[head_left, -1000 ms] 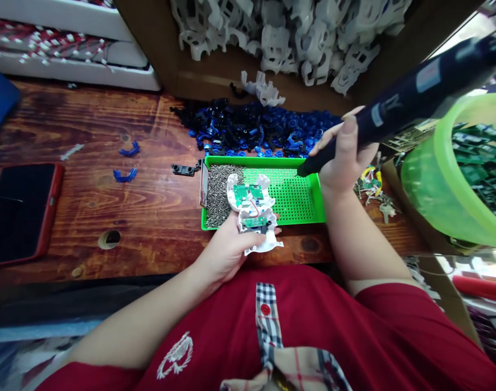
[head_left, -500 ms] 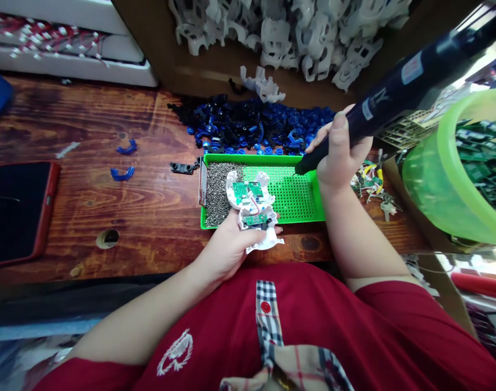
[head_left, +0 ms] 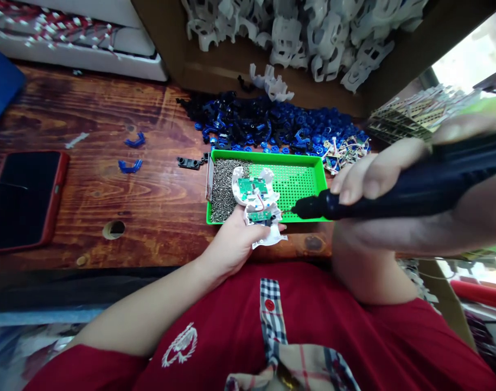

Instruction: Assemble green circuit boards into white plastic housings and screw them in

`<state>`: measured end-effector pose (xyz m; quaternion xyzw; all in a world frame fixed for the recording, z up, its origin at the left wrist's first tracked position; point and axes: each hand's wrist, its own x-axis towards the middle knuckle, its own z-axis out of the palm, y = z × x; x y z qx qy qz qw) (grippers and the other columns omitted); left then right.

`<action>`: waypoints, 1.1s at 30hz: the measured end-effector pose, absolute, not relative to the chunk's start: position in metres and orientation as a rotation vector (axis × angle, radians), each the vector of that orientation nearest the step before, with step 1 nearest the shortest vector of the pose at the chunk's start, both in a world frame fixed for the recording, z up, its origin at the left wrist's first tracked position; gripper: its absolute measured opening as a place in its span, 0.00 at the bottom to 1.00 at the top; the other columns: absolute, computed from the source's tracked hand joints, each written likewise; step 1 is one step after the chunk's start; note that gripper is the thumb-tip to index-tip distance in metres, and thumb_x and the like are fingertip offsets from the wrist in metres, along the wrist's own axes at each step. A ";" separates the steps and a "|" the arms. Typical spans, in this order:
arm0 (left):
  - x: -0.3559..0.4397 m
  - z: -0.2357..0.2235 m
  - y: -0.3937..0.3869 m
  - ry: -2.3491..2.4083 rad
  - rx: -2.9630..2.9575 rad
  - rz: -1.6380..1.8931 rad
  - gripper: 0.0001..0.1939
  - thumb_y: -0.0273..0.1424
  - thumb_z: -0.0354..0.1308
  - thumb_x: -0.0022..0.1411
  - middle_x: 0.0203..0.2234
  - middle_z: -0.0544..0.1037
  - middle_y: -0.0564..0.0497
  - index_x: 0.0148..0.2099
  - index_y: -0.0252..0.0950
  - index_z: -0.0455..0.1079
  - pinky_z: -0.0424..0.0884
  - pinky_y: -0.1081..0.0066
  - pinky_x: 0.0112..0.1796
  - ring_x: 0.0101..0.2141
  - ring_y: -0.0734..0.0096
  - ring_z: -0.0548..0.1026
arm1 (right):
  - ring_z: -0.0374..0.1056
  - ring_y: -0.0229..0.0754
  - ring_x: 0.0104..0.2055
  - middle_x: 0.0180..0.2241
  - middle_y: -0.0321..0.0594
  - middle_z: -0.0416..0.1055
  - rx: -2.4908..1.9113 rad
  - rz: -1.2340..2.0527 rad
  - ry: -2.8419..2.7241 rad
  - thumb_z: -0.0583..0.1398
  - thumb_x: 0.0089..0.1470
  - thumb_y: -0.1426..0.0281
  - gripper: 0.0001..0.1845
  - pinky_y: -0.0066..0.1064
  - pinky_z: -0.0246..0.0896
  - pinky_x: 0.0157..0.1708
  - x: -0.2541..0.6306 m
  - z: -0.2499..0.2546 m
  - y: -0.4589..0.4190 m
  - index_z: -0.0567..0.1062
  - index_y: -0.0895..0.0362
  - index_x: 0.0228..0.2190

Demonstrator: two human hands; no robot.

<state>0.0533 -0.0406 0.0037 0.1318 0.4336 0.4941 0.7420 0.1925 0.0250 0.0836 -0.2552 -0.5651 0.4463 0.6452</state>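
Observation:
My left hand (head_left: pixel 235 239) grips a white plastic housing (head_left: pixel 268 237) from below, thumb on its near part. Green circuit boards (head_left: pixel 253 187) and a thin red wire sit inside the housing. My right hand (head_left: pixel 386 168) is wrapped round a black electric screwdriver (head_left: pixel 366 206), held nearly level. Its thin bit points left and ends close to the housing's right side; whether it touches, I cannot tell. Beneath both is a green tray (head_left: pixel 268 157), with a heap of small screws (head_left: pixel 223 190) in its left part and a perforated floor on the right.
Behind the tray lies a pile of blue and black plastic parts (head_left: pixel 272 122). White shells (head_left: pixel 288 38) fill a cardboard box at the back. Left on the wooden table are two blue clips (head_left: pixel 129 165), a phone (head_left: pixel 26 201) and a hole (head_left: pixel 113 229). Wired boards (head_left: pixel 345 155) lie to the right.
My right hand has turned the screwdriver from steeply slanted to nearly level and brought its bit left and down, near the housing. My left hand still holds the housing; the view has shifted slightly.

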 end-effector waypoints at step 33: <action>0.051 0.000 -0.044 0.964 0.350 1.047 0.27 0.18 0.61 0.45 0.38 0.76 0.51 0.48 0.35 0.61 0.75 0.67 0.38 0.37 0.63 0.78 | 0.60 0.34 0.14 0.16 0.29 0.61 -0.407 0.961 -1.210 0.54 0.55 0.58 0.12 0.28 0.59 0.15 0.201 0.052 0.048 0.64 0.53 0.32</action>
